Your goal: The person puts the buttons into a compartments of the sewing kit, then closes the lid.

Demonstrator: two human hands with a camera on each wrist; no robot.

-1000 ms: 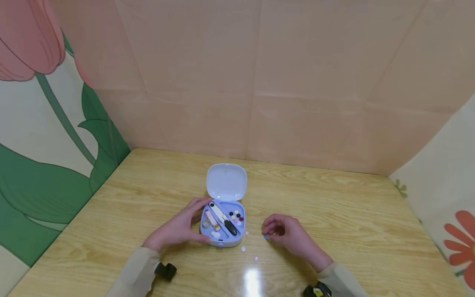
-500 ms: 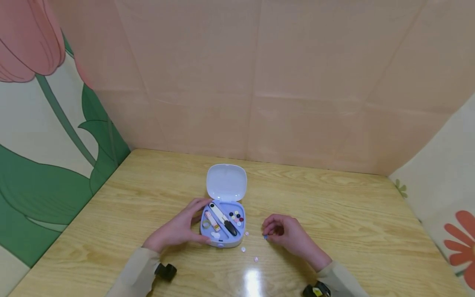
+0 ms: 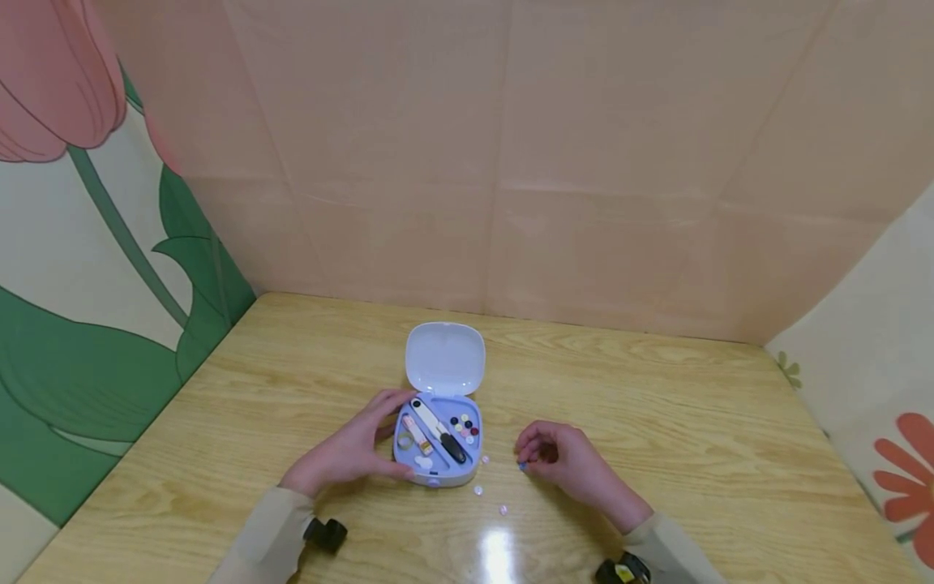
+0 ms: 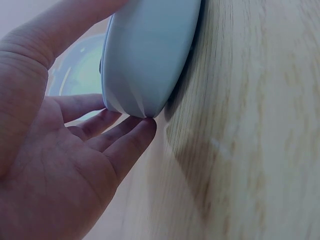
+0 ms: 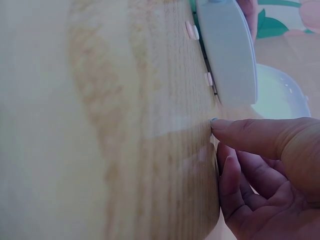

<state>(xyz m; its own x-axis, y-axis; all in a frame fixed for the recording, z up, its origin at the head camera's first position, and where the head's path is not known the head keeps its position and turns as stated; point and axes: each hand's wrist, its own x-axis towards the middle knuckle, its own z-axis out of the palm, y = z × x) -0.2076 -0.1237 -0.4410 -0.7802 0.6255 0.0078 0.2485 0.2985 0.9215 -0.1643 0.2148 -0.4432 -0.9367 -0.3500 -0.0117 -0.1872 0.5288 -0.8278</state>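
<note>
My left hand point(image 3: 349, 453) curls round the near left side of the open sewing kit case point(image 3: 436, 442), holding it steady on the table point(image 3: 657, 454). My right hand point(image 3: 565, 458), fingers curled, pins a small blue button point(image 3: 521, 465) against the wood under one fingertip, just right of the case. Three pale buttons point(image 3: 479, 490) lie loose between. I judge a clean lift needs a thumb under the button's edge, kept low over the table.
</note>
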